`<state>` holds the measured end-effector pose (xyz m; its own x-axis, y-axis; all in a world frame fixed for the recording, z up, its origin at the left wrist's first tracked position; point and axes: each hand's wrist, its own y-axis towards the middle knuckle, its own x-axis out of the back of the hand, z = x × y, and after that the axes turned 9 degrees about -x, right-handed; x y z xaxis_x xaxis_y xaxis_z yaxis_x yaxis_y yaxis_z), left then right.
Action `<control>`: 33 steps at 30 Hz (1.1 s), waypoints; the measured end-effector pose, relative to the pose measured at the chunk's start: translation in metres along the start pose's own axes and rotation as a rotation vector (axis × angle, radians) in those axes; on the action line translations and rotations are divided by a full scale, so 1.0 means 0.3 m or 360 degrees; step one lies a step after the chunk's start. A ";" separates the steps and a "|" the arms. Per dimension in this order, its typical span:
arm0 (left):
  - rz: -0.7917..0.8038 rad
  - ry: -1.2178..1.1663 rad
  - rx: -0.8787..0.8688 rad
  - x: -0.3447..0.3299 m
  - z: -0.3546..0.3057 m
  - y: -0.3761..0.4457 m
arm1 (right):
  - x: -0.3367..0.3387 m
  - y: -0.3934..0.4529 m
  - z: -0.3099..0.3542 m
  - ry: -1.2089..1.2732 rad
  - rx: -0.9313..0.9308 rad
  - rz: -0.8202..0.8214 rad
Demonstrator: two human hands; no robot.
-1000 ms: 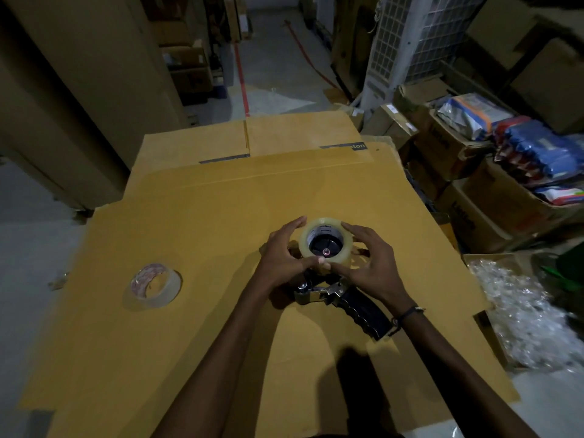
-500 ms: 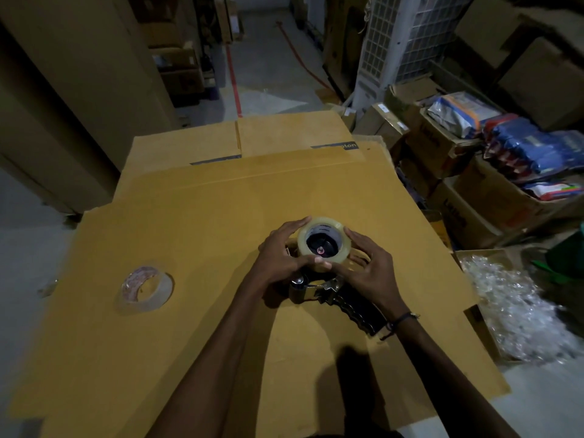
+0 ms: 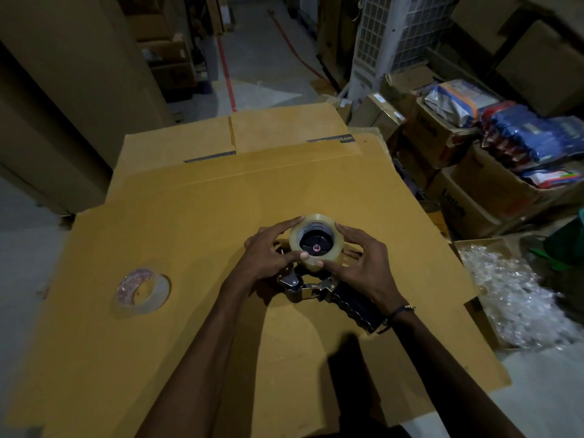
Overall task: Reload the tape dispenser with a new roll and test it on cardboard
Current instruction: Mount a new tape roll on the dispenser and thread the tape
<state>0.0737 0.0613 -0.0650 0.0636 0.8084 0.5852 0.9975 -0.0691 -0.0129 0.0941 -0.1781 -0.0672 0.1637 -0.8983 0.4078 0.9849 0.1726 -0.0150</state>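
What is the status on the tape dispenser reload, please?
Both hands, left and right, grip new roll seated on dispenser. Old roll lies apart on cardboard. Nothing obstructing.

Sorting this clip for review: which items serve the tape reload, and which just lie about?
Job: new tape roll, tape dispenser, cardboard sheet, left hand, right hand.
Lying about: second tape roll, stock boxes, plastic wrap.

Left hand [image 3: 268, 254] thumb shifted onto tape roll [image 3: 317, 241] near rim, meeting right hand [image 3: 357, 263] thumb.
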 end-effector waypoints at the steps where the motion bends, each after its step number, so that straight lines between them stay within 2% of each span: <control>1: 0.0019 0.0034 0.0000 0.005 -0.008 0.003 | 0.003 0.005 0.001 0.0008 -0.0018 0.0007; 9: 0.0183 0.0143 0.0007 0.025 -0.040 0.056 | 0.022 0.032 -0.004 0.0023 -0.0107 0.0000; 22: 0.0255 0.0159 0.0078 0.043 -0.047 0.086 | 0.024 0.079 0.005 0.0025 -0.0195 0.0067; 33: 0.0175 0.0070 -0.0005 0.036 -0.039 0.065 | 0.019 0.044 0.005 0.0073 -0.0123 0.0042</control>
<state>0.0934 0.0618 -0.0495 0.1714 0.7694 0.6153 0.9845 -0.1582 -0.0764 0.1080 -0.1803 -0.0638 0.1906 -0.9116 0.3643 0.9813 0.1667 -0.0963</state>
